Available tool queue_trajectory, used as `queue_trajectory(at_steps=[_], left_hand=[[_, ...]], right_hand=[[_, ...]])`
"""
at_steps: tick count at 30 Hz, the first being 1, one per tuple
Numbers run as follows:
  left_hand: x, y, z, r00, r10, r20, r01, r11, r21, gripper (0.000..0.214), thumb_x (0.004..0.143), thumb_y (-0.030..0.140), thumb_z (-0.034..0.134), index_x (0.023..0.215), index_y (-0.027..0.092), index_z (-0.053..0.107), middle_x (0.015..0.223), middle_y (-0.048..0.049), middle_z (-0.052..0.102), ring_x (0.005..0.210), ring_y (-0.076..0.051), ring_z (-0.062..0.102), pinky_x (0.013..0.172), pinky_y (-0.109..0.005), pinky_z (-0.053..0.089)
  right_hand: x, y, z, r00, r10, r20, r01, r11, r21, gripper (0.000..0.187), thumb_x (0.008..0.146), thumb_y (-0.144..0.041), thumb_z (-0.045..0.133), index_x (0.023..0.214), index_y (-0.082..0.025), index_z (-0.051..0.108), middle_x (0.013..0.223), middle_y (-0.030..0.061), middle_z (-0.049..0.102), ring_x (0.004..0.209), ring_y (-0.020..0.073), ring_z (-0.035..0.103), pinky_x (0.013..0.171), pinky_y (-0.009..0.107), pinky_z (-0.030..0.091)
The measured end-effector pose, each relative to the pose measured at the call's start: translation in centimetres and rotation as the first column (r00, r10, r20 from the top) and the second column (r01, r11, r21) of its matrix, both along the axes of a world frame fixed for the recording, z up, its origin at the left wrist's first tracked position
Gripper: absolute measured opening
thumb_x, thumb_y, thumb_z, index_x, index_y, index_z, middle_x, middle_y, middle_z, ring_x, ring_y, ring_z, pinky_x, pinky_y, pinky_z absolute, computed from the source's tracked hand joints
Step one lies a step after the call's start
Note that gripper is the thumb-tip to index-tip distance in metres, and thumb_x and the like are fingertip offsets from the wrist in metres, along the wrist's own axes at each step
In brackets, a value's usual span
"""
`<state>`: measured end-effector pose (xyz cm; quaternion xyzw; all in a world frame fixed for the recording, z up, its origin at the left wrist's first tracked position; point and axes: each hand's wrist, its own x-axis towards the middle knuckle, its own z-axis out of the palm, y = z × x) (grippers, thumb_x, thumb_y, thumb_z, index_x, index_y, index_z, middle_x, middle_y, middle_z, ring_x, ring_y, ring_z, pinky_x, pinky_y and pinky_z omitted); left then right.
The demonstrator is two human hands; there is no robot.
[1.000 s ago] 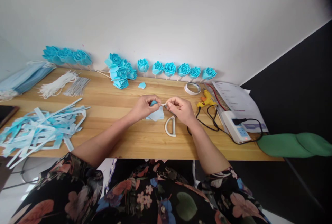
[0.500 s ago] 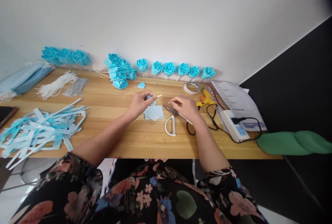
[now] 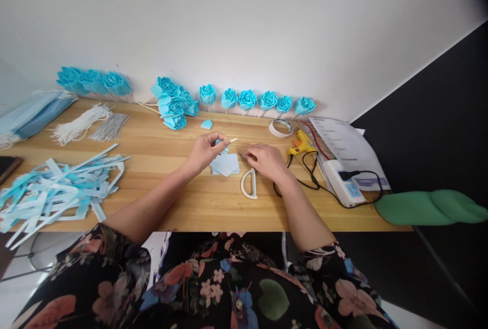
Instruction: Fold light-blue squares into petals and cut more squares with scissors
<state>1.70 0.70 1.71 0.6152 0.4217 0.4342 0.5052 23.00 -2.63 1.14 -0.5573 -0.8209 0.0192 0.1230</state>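
My left hand (image 3: 206,152) is closed in a pinch over a stack of pale blue fabric pieces (image 3: 227,165), not pressing on it. A short, thin white strip (image 3: 233,140) sticks out to the right between thumb and forefinger. My right hand (image 3: 266,160) is lowered over a pair of scissors with white handles (image 3: 249,184). Its fingers are bent together at the blades, whose dark tip shows left of them. The pivot and the other handle are hidden under this hand, and whether it grips the scissors does not show.
Blue fabric roses (image 3: 247,100) on stems lean along the wall. Leftward lie fabric strips (image 3: 64,191), white cords (image 3: 80,123), grey wires (image 3: 110,127) and face masks (image 3: 38,113). To the right are a tape roll (image 3: 281,127), yellow glue gun (image 3: 303,143), power strip (image 3: 343,184) and papers (image 3: 343,148).
My right hand has come down and slightly left onto the scissors; the thin wisp seen at its fingertips no longer shows. My left hand keeps its pinch on the white strip.
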Motion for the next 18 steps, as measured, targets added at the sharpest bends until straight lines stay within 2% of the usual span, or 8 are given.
queue_trajectory(at_steps=[7,13,16,18], left_hand=[[0.00,0.00,0.11,1.000,0.002,0.000,-0.002,1.000,0.002,0.030,0.070,0.045,0.068,0.072,0.016,0.062,0.056,0.0034,0.051,0.047,-0.007,0.042,0.044,-0.020,0.031],[0.01,-0.01,0.09,1.000,-0.014,0.001,0.014,1.000,-0.002,0.030,0.071,0.045,0.068,0.072,0.016,0.061,0.056,0.0033,0.051,0.047,-0.007,0.042,0.044,-0.020,0.031],[-0.01,-0.08,0.10,1.000,-0.028,-0.008,0.028,1.000,0.006,0.030,0.072,0.045,0.067,0.072,0.016,0.061,0.057,0.0030,0.052,0.048,-0.007,0.042,0.045,-0.020,0.031],[-0.02,-0.23,0.21,0.999,-0.046,-0.027,0.046,0.999,0.024,0.029,0.073,0.044,0.066,0.072,0.016,0.062,0.056,0.0030,0.052,0.049,-0.007,0.042,0.045,-0.020,0.031]], right_hand=[[0.68,0.22,-0.22,0.997,0.046,-0.054,-0.049,0.997,-0.063,0.020,0.092,-0.028,0.054,0.091,-0.026,0.074,0.095,0.0026,0.075,0.087,0.0185,0.065,0.066,0.027,0.036],[1.02,0.18,0.35,0.986,0.028,-0.163,-0.043,0.995,-0.092,0.032,0.094,-0.037,0.049,0.078,-0.023,0.073,0.082,0.0032,0.073,0.078,0.0179,0.064,0.062,0.027,0.036],[0.67,-0.02,0.70,0.930,0.010,-0.367,-0.022,0.999,-0.030,0.030,0.095,-0.037,0.048,0.087,-0.023,0.073,0.089,0.0042,0.074,0.086,0.0187,0.065,0.070,0.027,0.042],[0.20,-0.21,0.77,0.828,-0.015,-0.560,-0.012,0.999,-0.045,0.028,0.093,-0.039,0.051,0.098,-0.023,0.072,0.094,0.0040,0.074,0.087,0.0185,0.066,0.073,0.027,0.045]])
